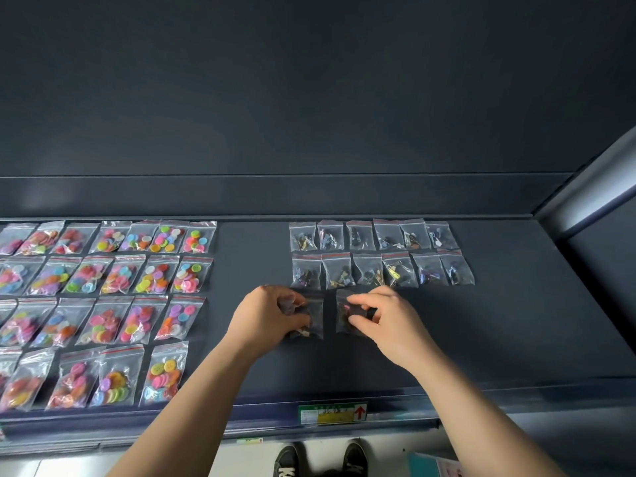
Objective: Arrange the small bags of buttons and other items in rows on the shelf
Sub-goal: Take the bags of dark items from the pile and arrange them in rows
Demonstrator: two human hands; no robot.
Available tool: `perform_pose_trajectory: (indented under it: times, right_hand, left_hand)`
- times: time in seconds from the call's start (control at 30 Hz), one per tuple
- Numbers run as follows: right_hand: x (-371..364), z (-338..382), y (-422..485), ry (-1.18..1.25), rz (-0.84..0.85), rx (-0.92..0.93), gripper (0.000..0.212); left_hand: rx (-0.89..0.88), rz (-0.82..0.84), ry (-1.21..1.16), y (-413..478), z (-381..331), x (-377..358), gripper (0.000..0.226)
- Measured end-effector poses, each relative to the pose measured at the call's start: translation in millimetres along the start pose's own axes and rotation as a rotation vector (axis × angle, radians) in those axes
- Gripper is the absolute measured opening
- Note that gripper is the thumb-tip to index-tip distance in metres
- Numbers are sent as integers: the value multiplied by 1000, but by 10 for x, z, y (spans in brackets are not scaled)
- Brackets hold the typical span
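Note:
Two rows of small clear bags of dark metal bits (pixel 378 253) lie at the back right of the dark shelf (pixel 516 339). Just in front of them, my left hand (pixel 266 315) pinches one such bag (pixel 315 316) between thumb and fingers. My right hand (pixel 385 321) pinches a second small bag (pixel 342 315) beside it, a narrow gap between the two. Both bags lie on or just above the shelf surface; I cannot tell which. On the left, several rows of bags of coloured buttons (pixel 103 304) lie side by side.
A raised lip runs along the shelf's back (pixel 309 197), and a grey upright post (pixel 592 194) stands at the right. A green and yellow price label (pixel 332 413) sits on the front edge. Below, my shoes (pixel 320 459) stand on a pale floor.

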State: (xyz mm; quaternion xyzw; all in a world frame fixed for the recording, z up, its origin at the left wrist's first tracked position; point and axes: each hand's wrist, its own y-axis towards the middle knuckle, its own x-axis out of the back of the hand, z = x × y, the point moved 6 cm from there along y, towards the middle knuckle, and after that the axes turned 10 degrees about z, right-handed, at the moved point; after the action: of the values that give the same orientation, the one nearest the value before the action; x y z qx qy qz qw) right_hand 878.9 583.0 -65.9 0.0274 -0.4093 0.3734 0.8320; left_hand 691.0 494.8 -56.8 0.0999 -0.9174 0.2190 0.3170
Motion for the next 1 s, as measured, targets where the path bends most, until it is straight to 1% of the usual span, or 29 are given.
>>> perform_pose_trajectory:
  times: [0.17, 0.4, 0.47, 0.6, 0.67, 0.9, 0.97, 1.0]
  right_hand:
    - [-42, 35, 28, -108, 85, 46, 35]
    - [-65, 51, 34, -165, 93, 55, 36]
    - [-61, 55, 27, -153, 82, 62, 36]
    - [-42, 47, 16, -82, 61, 75, 38]
    - [-52, 59, 14, -108, 75, 74, 37]
    - [-73, 121, 22, -222, 119, 63, 36]
    - [-63, 127, 15, -182, 111, 78, 36]
    - [-39, 130, 4, -111, 89, 88, 35]
  left_hand:
    - [4, 1, 18, 18, 8, -12, 30]
    - [2, -19, 21, 20, 30, -5, 26]
    - [2, -35, -75, 3, 43, 37, 23]
    - [23, -7, -515, -81, 2, 101, 19]
    - [34, 25, -691, -114, -39, 101, 18]
    - [88, 37, -876, -140, -57, 38, 12]
    - [55, 41, -920, -145, -82, 26, 7]
    - [25, 50, -928, -146, -112, 23, 8]
